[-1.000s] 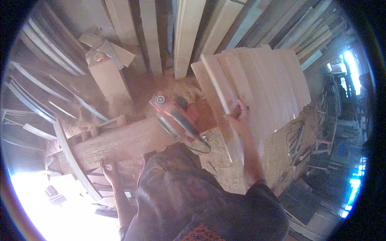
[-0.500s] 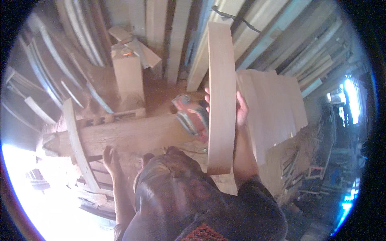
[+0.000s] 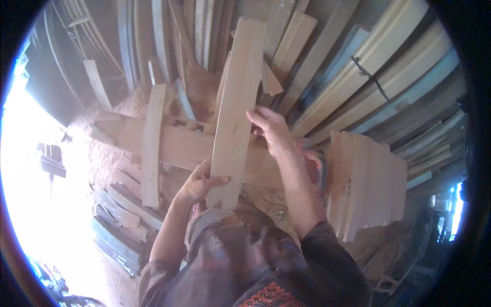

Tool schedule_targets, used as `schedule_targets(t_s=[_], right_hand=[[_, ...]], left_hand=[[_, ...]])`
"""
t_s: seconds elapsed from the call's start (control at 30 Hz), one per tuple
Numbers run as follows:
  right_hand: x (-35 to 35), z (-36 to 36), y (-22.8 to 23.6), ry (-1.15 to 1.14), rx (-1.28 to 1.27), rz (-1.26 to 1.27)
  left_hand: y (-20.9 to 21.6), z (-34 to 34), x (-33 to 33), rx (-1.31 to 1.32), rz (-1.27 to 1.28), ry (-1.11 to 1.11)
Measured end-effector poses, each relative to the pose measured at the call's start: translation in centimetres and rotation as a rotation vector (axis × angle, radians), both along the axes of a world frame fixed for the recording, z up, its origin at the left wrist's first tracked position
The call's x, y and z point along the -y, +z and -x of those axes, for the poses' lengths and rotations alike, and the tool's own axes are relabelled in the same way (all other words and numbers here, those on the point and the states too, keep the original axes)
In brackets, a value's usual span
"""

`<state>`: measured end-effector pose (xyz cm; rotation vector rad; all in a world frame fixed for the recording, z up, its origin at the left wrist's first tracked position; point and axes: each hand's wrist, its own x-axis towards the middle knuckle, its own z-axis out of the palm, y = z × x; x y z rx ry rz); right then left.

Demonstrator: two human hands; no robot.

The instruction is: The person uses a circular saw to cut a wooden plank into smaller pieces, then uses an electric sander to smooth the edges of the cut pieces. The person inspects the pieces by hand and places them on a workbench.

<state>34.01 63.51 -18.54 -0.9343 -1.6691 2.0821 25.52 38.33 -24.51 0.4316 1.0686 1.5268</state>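
A pale wooden board stands nearly upright in front of me, its broad face toward me and its top leaning slightly right. My left hand grips its lower left edge, thumb across the face and fingers behind. Higher up, my right hand is closed at the right edge, with the thumb on the wood and the other fingers partly hidden. Behind the board runs a thick wooden beam. A slightly curved wooden piece lies across its left part. Beside my right forearm is a red power tool, partly covered.
A stack of similar pale boards stands to the right. Long planks lean along the back. Offcuts are piled at the lower left, and sawdust covers the ground there.
The board has moved left and turned from its curved narrow side to its broad face. My left hand, empty before, has come up onto it. My view has shifted too.
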Motion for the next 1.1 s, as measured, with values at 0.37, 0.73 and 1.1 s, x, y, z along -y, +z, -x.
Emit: schedule_targets(t_s=[0.37,0.73,1.1], right_hand=[[5.9,4.6,-2.7,0.02,-0.017,-0.014],[6.6,4.4,-3.5,0.02,-0.082,-0.096],[6.5,4.0,0.8,0.092,-0.095,-0.329]], left_hand=[[-3.0,0.1,5.5,0.187,0.078,0.145],[-2.8,-1.2,3.4,-0.394,0.262,0.586],[-3.8,0.4,5.0,-0.36,0.184,0.522]])
